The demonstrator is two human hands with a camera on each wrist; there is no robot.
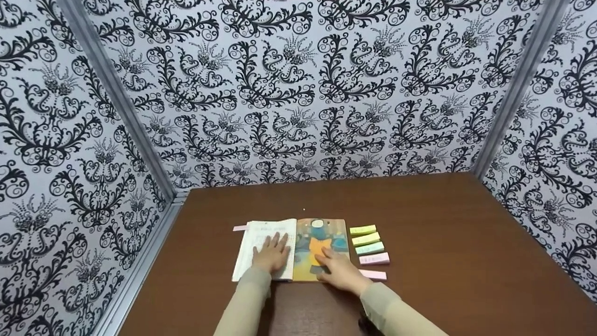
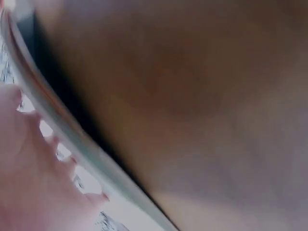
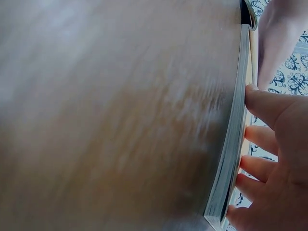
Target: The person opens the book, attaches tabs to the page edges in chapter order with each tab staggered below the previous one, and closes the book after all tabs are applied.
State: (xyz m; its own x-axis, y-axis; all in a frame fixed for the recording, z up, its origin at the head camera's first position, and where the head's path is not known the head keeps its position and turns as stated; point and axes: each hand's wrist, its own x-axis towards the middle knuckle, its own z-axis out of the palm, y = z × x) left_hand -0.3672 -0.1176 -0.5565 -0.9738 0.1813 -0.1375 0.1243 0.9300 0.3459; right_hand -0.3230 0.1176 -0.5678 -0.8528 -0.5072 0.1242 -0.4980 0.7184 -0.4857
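A thick paperback book with white text on one page and a coloured illustration on the other [image 1: 301, 275] lies open on the brown wooden table [image 1: 443, 242], set in from the far edge and closer to the left edge than to the right. Its left page is white with lines of print too small to read; its right page shows an orange, blue and yellow picture.

The left hand [image 1: 272, 257] rests on the white page, fingers spread and extended, gripping nothing. The right hand [image 1: 339, 269] lies on the lower right part of the illustrated page, its fingers apart and loosely extended; it too has hold of nothing. The right wrist view shows these fingertips [image 3: 252, 168] touching the book near its edge, above the stacked pages. The left wrist view is blurred.

Just beside the book, toward the table's right edge, five narrow paper strips run in a column: from the far end, a yellow strip [image 1: 363, 229], a second yellow one [image 1: 366, 239], a mint-green strip [image 1: 370, 248], a pink strip [image 1: 374, 259] and, by the right wrist, another pink one [image 1: 375, 275]. One more pale pink strip [image 1: 239, 228] sticks out past the book's far left corner, toward the table's left edge.

White walls with black scrollwork [image 1: 298, 93] stand behind the table's far edge and along its sides.
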